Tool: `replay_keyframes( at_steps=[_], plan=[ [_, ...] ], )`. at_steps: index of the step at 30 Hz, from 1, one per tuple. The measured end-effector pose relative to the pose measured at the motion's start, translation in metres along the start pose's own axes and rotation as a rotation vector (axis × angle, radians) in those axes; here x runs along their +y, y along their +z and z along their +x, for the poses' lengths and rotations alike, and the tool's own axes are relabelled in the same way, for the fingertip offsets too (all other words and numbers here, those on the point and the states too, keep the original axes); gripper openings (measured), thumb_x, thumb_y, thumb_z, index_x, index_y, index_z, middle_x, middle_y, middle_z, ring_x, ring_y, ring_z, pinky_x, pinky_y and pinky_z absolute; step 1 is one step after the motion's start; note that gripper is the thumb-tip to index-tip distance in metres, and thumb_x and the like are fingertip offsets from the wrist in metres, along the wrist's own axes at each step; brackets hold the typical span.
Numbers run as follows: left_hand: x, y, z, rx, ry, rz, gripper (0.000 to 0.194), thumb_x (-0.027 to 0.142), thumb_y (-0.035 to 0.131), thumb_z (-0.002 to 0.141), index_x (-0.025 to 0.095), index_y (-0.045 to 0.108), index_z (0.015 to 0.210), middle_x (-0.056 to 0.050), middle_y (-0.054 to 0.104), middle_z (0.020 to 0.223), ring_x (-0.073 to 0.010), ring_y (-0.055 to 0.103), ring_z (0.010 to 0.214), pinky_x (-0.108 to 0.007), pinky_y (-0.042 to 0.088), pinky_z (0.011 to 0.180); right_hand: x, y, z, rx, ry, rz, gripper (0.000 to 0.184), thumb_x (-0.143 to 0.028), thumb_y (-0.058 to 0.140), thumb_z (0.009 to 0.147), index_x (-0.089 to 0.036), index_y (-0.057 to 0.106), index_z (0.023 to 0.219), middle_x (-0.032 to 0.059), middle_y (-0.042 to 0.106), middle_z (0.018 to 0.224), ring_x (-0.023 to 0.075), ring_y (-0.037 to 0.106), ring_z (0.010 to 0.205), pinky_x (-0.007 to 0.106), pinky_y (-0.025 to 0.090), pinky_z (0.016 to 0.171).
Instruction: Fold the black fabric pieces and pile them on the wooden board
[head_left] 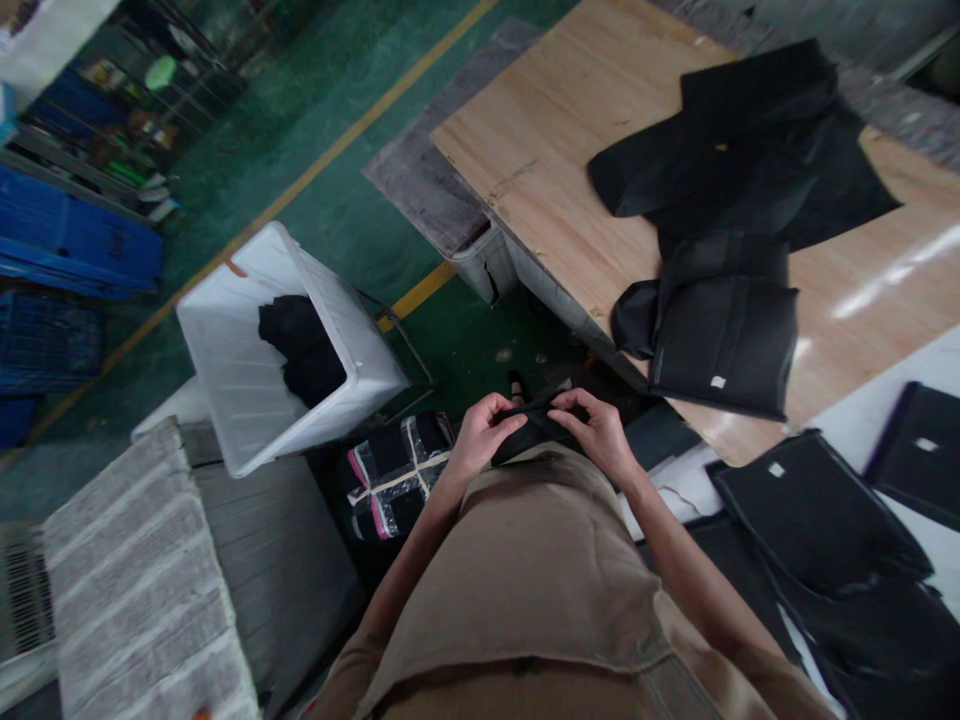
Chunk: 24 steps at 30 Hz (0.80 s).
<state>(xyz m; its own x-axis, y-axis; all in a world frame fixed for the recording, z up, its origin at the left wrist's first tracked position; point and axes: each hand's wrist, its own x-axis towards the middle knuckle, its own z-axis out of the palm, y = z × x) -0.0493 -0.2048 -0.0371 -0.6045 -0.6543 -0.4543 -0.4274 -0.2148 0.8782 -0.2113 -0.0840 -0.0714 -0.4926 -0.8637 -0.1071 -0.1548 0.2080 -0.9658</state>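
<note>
Both hands are in front of my apron (551, 560), at about waist height. My left hand (487, 432) pinches one end of a piece of black fabric (534, 412) between thumb and fingers. My right hand (591, 428) grips the other end the same way, so the fabric runs between them. Its lower part blends into the dark area below, so its full shape cannot be made out. To the right of my right hand, a black fabric panel with a small white label (726, 350) lies at the wooden table's near edge.
A wooden table (540, 150) bears a heap of black fabric (750, 160). More labelled black panels (821, 510) lie at right. At left stands a white bin (247, 400) holding black cloth (304, 350). A plastic-wrapped bundle (397, 465) sits low beside my left arm.
</note>
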Motion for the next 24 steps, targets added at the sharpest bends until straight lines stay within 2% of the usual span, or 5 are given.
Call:
replay_keyframes(
  at_steps=[4,7,12,15,24],
  plan=[
    [0.0004,0.0022,0.0001,-0.011,0.01,-0.004,0.019,0.033,0.07,0.077,0.016,0.06,0.078,0.002,0.057,0.073,-0.0113,0.05,0.065,-0.022,0.039,0.06,-0.0017,0.0029,-0.0019,-0.139,-0.103,-0.03,0.021,-0.043,0.068,0.085,-0.022,0.067,0.083,0.0036,0.066,0.082,0.0206,0.062,0.076,0.031,0.047,0.071],
    [-0.0004,0.0029,0.0003,-0.023,0.042,0.028,0.02,0.035,0.068,0.08,0.017,0.061,0.08,0.001,0.057,0.074,-0.0119,0.05,0.068,-0.022,0.039,0.062,-0.0035,0.005,-0.0029,-0.172,-0.14,-0.015,0.021,-0.042,0.064,0.088,-0.022,0.066,0.081,0.0036,0.064,0.081,0.0197,0.061,0.076,0.03,0.046,0.069],
    [-0.0026,0.0056,-0.0008,-0.047,0.134,0.102,0.024,0.039,0.059,0.088,0.017,0.06,0.078,0.001,0.054,0.074,-0.0127,0.049,0.071,-0.023,0.038,0.065,-0.0071,0.0036,-0.0041,-0.227,-0.062,0.011,0.022,-0.042,0.062,0.089,-0.021,0.062,0.083,0.0011,0.064,0.079,0.017,0.059,0.073,0.027,0.045,0.068],
    [-0.0043,0.0081,-0.0012,-0.042,0.13,0.134,0.025,0.039,0.058,0.088,0.016,0.059,0.076,0.002,0.052,0.071,-0.0122,0.047,0.068,-0.023,0.035,0.062,-0.0082,0.0025,-0.0044,-0.249,-0.034,0.013,0.022,-0.042,0.062,0.089,-0.02,0.063,0.086,-0.0001,0.065,0.078,0.0162,0.059,0.071,0.026,0.044,0.067],
    [-0.0072,0.0087,0.0,0.001,0.141,0.103,0.013,0.021,0.055,0.082,0.016,0.058,0.07,0.002,0.051,0.07,-0.0126,0.046,0.07,-0.024,0.035,0.065,-0.0028,0.0031,-0.0035,-0.275,-0.095,0.082,0.025,-0.042,0.06,0.092,-0.019,0.069,0.087,0.003,0.069,0.083,0.0186,0.063,0.078,0.028,0.047,0.073]
  ],
)
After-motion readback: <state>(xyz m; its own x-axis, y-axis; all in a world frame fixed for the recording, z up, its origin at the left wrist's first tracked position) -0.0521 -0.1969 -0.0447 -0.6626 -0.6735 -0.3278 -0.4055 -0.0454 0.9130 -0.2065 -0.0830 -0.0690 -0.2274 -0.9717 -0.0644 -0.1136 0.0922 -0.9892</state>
